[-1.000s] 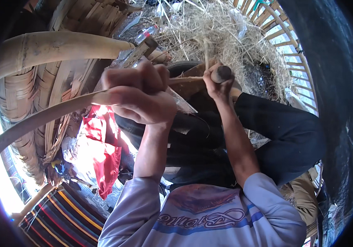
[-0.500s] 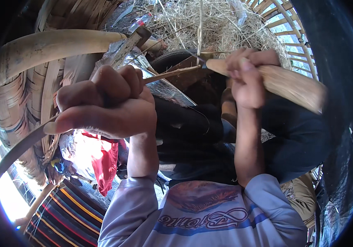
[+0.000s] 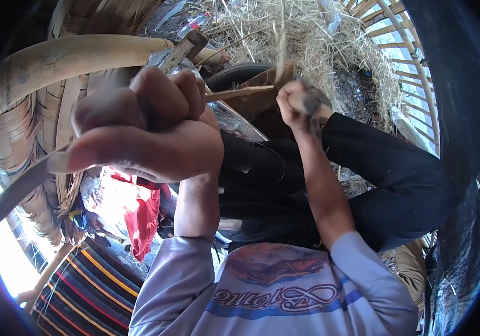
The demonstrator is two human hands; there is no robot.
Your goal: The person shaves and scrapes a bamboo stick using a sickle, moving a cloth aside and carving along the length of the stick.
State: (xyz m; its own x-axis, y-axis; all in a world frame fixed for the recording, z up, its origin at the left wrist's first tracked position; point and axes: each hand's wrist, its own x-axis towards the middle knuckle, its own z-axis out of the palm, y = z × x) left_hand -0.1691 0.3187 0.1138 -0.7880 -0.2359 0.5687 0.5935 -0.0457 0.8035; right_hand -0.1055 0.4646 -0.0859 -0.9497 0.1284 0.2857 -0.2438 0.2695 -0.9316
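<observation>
My left hand, large and close at the left, is closed around a long thin bamboo strip. One end of the strip runs right toward the middle; its darker end bends down to the left. My right hand is a fist beside the strip's right end. It grips the wooden-handled knife, which is mostly hidden and blurred now; its blade cannot be made out. A pale, thin strand rises from near the strip's tip, smeared by motion.
My dark-trousered legs are folded below the hands. Behind lie straw and a dark tyre-like ring. A thick bamboo pole and woven panels stand at left, with a red cloth and striped textile lower. Dark sheeting hangs at right.
My right hand has moved left and slightly down, and the knife's long wooden handle has swung out of plain sight. The left hand keeps its grip on the strip, shifting only slightly.
</observation>
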